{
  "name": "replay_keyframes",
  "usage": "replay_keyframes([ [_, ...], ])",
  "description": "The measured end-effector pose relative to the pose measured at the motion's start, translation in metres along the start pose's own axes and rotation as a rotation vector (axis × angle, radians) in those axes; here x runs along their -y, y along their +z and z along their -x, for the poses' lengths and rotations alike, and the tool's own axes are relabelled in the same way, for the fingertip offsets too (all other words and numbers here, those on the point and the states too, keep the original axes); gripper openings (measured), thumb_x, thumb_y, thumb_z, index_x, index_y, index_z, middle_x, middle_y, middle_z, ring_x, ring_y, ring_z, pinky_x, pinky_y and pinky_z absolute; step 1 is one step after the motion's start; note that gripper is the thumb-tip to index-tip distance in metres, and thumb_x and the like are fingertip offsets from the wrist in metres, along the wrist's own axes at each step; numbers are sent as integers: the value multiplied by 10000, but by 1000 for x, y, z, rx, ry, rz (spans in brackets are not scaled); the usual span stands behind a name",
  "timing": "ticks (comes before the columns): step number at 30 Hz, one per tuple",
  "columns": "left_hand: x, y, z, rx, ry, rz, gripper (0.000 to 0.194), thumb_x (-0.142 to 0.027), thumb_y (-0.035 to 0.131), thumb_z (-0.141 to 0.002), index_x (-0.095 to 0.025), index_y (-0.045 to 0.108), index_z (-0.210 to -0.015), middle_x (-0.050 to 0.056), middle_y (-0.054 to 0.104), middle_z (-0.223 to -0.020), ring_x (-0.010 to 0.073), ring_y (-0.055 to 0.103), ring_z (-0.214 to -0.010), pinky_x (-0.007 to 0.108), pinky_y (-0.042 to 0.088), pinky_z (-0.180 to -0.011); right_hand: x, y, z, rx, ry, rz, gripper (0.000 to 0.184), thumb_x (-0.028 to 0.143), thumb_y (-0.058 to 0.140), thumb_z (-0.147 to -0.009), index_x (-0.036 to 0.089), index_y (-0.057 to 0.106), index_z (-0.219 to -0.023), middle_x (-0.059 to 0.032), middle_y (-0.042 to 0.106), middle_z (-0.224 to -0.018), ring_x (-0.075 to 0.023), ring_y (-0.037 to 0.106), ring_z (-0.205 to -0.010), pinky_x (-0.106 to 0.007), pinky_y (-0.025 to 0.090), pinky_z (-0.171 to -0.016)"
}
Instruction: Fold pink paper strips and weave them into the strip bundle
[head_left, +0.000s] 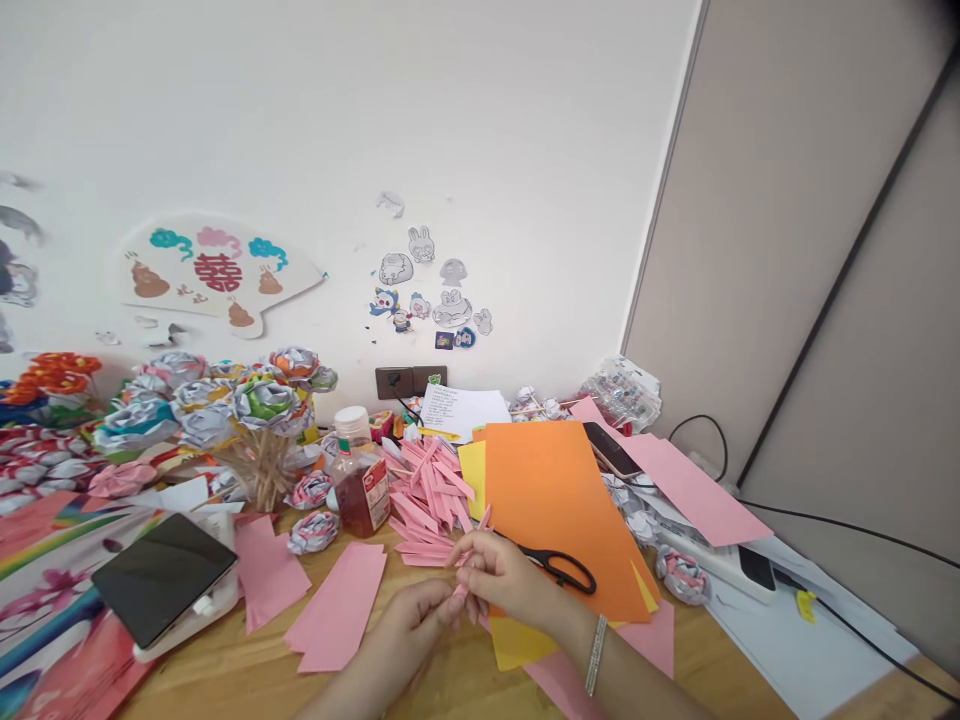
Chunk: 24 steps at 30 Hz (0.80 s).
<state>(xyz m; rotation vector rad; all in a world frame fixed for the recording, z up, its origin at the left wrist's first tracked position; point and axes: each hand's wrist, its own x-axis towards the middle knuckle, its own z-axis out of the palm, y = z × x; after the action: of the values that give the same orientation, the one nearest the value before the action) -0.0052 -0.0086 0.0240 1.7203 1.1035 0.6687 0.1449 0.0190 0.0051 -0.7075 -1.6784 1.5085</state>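
Both hands meet low in the middle of the view, fingers closed on one small piece of folded pink paper (460, 592). My left hand (417, 622) pinches it from the left, and my right hand (501, 578) comes over it from the right; the fingers hide most of it. Just beyond them lies a heap of folded pink strips (429, 487). Flat pink paper rectangles (343, 606) rest left of my hands. Black-handled scissors (564, 570) lie on orange sheets (551, 500) behind my right hand, their blades partly hidden.
A bottle of red liquid (363, 492) stands left of the heap, near crumpled-paper flowers (266, 402) on sticks. A tablet (166, 577) lies at left. A phone (611, 450), a power strip (720, 565) and black cables are at right. The wall closes off the back.
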Motion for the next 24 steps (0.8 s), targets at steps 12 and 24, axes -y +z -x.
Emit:
replay_keyframes([
  [12, 12, -6, -4, -123, 60, -104, 402, -503, 353, -752, -181, 500, -562, -11, 523, -572, 154, 466, -594, 220, 368, -564, 14, 8, 4, -154, -69, 87, 156, 311, 467, -784, 170, 488, -849, 84, 355, -481, -44, 332, -371, -164, 245, -389],
  [24, 15, -10, -5, -363, 37, -295, 433, -484, 248, -788, -202, 426, -512, 6, 532, -537, 184, 515, -595, 229, 356, -549, 65, -6, 32, -1263, -640, 495, 115, 273, 464, -789, 179, 483, -851, -32, 479, -711, -133, 470, -583, -251, 372, -509],
])
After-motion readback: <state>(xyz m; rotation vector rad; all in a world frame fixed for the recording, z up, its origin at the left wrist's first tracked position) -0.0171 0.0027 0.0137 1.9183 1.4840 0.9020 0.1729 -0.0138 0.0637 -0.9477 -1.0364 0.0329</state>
